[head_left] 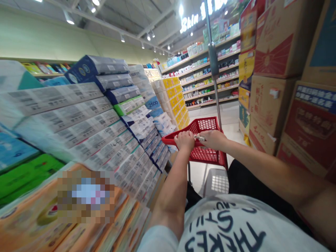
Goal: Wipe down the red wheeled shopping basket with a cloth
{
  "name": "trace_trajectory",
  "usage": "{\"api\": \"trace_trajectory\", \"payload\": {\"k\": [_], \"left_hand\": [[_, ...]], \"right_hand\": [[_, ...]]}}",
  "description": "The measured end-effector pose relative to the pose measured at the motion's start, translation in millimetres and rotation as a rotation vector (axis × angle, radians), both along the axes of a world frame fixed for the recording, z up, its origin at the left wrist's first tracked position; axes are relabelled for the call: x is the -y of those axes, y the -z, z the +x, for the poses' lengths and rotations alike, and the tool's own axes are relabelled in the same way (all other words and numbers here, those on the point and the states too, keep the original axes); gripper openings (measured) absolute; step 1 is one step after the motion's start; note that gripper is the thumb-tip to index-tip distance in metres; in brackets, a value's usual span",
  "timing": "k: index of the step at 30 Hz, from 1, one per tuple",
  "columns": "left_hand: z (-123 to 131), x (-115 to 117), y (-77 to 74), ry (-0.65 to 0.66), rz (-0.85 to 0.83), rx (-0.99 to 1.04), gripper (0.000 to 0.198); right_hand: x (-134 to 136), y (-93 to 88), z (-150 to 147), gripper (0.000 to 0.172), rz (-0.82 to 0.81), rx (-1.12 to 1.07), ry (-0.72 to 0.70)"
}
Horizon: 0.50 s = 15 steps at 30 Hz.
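Observation:
A red plastic shopping cart [206, 155] with perforated walls stands right in front of my body. My left hand [185, 140] is wrapped round its handlebar, left of the middle. On the right part of the same bar, my right hand [214, 138] is closed, its fingertips pointing left. Between the two hands a small pale, shiny object [200, 138] lies at the bar; I cannot make out what it is. From the cart's right side a tall metal pole [217, 98] rises out of the top of the view. Little of the basket's inside shows.
Packs of tissue paper [86, 115] are piled high along the left, with orange packs [86, 210] nearest me. Stacked cardboard cartons [270, 101] line the right. Pale floor [232, 131] runs between them towards stocked shelves [202, 77] at the back.

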<state>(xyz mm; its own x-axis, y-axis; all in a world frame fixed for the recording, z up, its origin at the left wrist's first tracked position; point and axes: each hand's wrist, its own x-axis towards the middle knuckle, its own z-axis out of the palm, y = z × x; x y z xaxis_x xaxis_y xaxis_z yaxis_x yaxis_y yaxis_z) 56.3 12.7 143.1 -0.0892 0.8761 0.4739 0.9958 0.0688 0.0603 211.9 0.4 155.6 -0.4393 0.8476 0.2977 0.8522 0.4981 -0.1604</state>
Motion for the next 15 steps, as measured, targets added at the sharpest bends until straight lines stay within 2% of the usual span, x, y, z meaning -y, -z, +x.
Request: {"api": "trace_trajectory", "payload": {"k": [4, 10, 15], "left_hand": [[-0.6, 0.2, 0.5, 0.017, 0.013, -0.009, 0.038], [-1.6, 0.3, 1.2, 0.026, 0.009, -0.021, 0.034], [-1.8, -0.2, 1.7, 0.032, 0.023, -0.017, 0.036]], "right_hand": [[-1.8, 0.6, 0.3, 0.029, 0.018, -0.021, -0.024], [-3.6, -1.6, -5.3, 0.041, -0.059, 0.022, 0.117], [0.6, -1.3, -1.2, 0.032, 0.003, 0.008, 0.002]]}}
